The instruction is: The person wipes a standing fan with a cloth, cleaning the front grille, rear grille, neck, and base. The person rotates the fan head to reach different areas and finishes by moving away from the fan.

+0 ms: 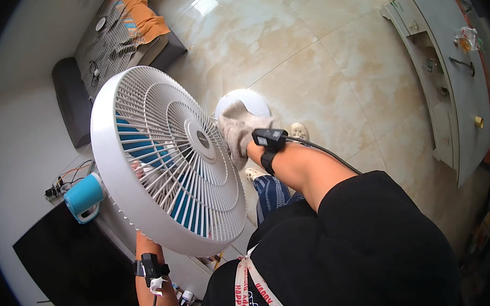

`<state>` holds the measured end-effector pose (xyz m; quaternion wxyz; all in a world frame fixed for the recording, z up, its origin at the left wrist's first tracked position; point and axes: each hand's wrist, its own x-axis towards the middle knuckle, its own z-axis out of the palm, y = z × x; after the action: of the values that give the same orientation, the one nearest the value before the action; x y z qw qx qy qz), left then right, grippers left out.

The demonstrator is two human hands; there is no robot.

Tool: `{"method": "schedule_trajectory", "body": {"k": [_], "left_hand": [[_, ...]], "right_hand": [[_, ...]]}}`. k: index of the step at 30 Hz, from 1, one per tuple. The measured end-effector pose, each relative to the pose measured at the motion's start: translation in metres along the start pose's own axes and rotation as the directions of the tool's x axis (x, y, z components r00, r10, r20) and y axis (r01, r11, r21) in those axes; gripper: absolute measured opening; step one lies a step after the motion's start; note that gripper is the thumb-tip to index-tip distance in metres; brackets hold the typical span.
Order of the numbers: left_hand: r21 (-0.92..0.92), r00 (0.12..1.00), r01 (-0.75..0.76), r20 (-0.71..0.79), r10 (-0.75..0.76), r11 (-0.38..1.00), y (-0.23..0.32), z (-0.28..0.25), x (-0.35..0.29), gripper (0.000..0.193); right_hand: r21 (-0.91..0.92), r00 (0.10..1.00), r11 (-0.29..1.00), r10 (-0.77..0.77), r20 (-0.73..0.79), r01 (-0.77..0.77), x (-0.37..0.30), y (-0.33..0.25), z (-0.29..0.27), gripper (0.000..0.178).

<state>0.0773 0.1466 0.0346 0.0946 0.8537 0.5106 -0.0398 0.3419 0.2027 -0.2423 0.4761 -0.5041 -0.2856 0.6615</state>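
Note:
A white fan (167, 160) with a round wire grille and blue blades fills the left middle of the view, its face tilted to the right. A blue housing (83, 197) sticks out at its back. My right hand (236, 131) is closed on a crumpled beige cloth (233, 119) that covers most of the fingers, against the right side of the grille. My left forearm reaches up behind the fan; part of my left hand (136, 169) shows through the wires, its fingers mostly hidden. The round white base (246, 99) rests on the floor beyond the cloth.
On the right stands a pale cabinet (460, 76) with open compartments and small items on top. A dark sofa (71, 101) with a checked cover is at the upper left. A large black screen (75, 273) and cables (67, 181) lie left of the fan. Tiles (331, 75) cover the floor.

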Motion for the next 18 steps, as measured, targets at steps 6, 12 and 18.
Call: {"method": "schedule_trajectory", "body": {"k": [6, 12, 18], "left_hand": [[-0.018, 1.0, 0.005, -0.009, -0.005, 1.0, 0.0, 0.002, 0.0, 0.035], [-0.033, 0.997, -0.045, -0.072, 0.042, 0.998, -0.007, 0.017, 0.029, 0.034], [0.162, 0.979, -0.1, -0.162, 0.126, 0.982, -0.013, 0.036, 0.067, 0.041]], "right_hand": [[-0.012, 1.0, 1.0, 0.022, 0.021, -0.022, 0.003, 0.004, 0.003, 0.029], [-0.223, 0.996, 0.975, 0.016, 0.089, 0.004, -0.09, 0.005, 0.009, 0.028], [0.374, 0.921, 0.842, 0.338, 0.194, -0.388, -0.127, -0.027, 0.019, 0.02]]}}
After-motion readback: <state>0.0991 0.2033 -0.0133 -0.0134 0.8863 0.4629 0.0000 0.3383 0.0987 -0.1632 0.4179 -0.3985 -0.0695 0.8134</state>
